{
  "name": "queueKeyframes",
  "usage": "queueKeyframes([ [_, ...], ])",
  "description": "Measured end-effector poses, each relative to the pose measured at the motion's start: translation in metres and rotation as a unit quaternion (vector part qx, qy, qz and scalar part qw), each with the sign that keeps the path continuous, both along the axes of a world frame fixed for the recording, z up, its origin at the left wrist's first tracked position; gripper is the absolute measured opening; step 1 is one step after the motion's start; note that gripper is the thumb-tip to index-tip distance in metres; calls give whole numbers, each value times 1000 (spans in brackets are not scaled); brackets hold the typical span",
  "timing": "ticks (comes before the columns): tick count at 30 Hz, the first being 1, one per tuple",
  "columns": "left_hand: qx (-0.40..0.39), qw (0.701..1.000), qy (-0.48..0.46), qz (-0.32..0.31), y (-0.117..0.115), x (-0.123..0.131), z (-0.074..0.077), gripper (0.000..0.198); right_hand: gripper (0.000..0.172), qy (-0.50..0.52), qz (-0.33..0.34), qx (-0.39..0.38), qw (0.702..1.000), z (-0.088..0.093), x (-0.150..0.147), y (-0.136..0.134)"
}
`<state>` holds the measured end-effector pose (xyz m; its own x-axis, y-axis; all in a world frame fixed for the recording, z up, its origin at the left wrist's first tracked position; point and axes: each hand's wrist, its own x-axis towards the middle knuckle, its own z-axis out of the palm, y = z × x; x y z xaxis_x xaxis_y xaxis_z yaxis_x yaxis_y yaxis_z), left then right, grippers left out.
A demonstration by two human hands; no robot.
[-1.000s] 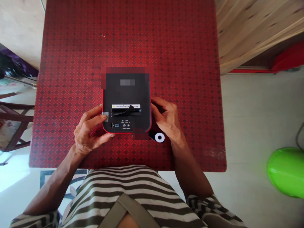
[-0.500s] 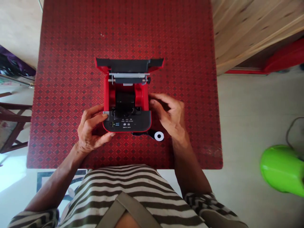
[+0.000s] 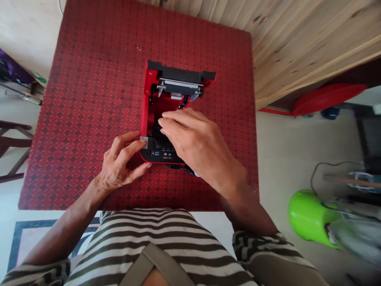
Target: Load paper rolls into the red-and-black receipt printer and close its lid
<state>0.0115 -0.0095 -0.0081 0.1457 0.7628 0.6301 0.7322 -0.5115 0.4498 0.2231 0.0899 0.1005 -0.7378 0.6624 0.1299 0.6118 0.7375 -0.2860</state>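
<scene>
lid (image 3: 183,74) now raised, right hand (image 3: 198,137) moved over red device (image 3: 161,156)

"What are your hands on?"
"My left hand (image 3: 119,159) holds the printer (image 3: 160,156) by its near corner; my right hand (image 3: 198,139) bunches its fingertips (image 3: 163,122) over the open middle, their grip hidden."
"And past them?"
"The raised lid (image 3: 181,74), just beyond my right fingertips, and red table (image 3: 95,91) around."

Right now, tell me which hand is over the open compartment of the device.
The right hand: it extends over the red-walled compartment, whereas the left hand holds the near left corner of the device.
</scene>
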Motion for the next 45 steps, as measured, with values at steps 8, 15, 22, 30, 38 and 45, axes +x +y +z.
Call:
queueKeyframes([
  [8,-5,1000,-1,-12,-1,0,1,64,27,-175,-44,-33,983,-7,-37,25],
  [15,-10,1000,-10,-14,0,-1,0,64,47,-132,-44,-6,990,-22,-41,36],
  [22,-11,1000,-4,3,1,-2,-1,63,43,-109,-55,6,992,-19,-33,34],
  [30,3,1000,-16,-13,4,-1,1,65,37,-86,-46,19,995,-21,-29,35],
  [38,-10,999,-37,-21,4,-2,1,68,29,-65,-20,-40,997,-3,-15,29],
  [45,4,999,-31,-30,6,-2,3,64,30,347,-84,-152,922,27,60,5],
])
